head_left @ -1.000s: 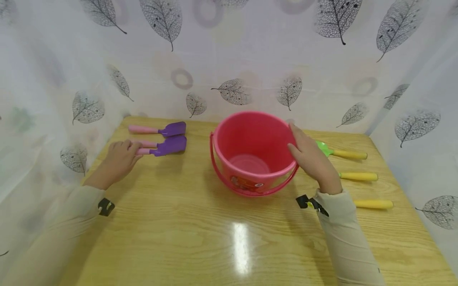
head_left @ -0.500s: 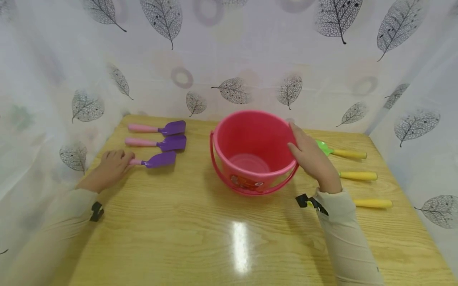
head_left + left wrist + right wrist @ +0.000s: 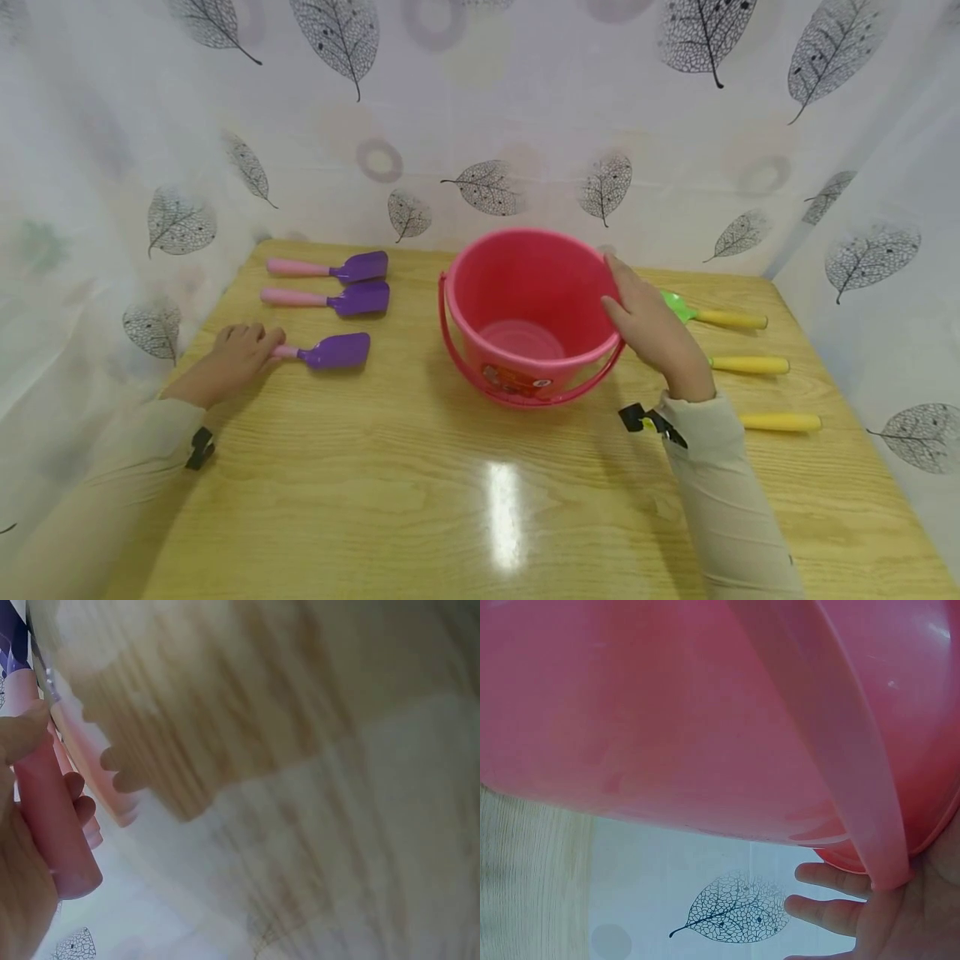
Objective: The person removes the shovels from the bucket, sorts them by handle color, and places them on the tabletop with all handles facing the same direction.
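My left hand holds a toy shovel by its pink handle, thumb on one side and fingertips showing on the other. The purple blade points right, low over or on the table; I cannot tell which. Two matching toy shovels, the farther and the nearer, lie behind it. My right hand rests on the right rim of a pink bucket, thumb over the rim. In the right wrist view its fingers are straight, and the bucket handle crosses near the palm.
Three yellow-handled tools lie at right: the far one with a green head, then a middle one and a near one, partly hidden. A leaf-print curtain surrounds the wooden table.
My left hand has drawn one toy shovel toward me and slightly left, away from the other two, and its blade has turned to point straighter right. The right hand and bucket stay put.
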Action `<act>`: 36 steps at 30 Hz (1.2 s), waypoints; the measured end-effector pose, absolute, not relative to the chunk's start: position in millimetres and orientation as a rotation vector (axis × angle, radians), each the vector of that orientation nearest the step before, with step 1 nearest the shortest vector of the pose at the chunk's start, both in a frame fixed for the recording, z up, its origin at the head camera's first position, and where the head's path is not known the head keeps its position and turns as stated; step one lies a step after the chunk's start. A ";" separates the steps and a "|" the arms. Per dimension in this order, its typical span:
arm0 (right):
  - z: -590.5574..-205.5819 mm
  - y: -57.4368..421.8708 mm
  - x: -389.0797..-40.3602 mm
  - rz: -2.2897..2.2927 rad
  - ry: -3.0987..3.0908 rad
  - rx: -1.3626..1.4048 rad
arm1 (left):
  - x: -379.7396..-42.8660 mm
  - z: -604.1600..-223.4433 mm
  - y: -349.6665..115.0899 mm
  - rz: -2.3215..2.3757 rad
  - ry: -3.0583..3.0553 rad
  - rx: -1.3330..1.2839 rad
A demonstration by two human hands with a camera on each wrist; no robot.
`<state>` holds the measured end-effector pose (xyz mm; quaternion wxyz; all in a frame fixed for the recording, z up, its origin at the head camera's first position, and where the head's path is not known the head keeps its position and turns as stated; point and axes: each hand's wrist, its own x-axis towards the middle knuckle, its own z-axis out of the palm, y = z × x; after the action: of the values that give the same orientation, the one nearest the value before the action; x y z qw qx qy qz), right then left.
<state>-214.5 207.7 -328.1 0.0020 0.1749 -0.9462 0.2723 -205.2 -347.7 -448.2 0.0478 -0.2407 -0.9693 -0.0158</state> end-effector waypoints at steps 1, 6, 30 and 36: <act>-327.5 207.5 -214.2 0.852 -2.971 0.550 | -205.0 -448.0 -347.6 -0.048 -2.954 -0.736; -325.9 207.2 -213.1 0.855 -2.981 0.554 | -205.1 -447.7 -348.3 -0.042 -2.959 -0.747; -327.5 203.9 -214.1 0.866 -2.971 0.560 | -210.1 -442.2 -343.1 -0.003 -3.091 -0.686; -328.1 202.8 -215.6 0.870 -2.973 0.554 | -208.8 -439.8 -344.3 0.005 -3.109 -0.663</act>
<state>-215.6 202.8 -328.1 -0.0025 0.1759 -0.9447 0.2766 -208.8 -344.3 -439.8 -0.0185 -0.2084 -0.9779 0.0017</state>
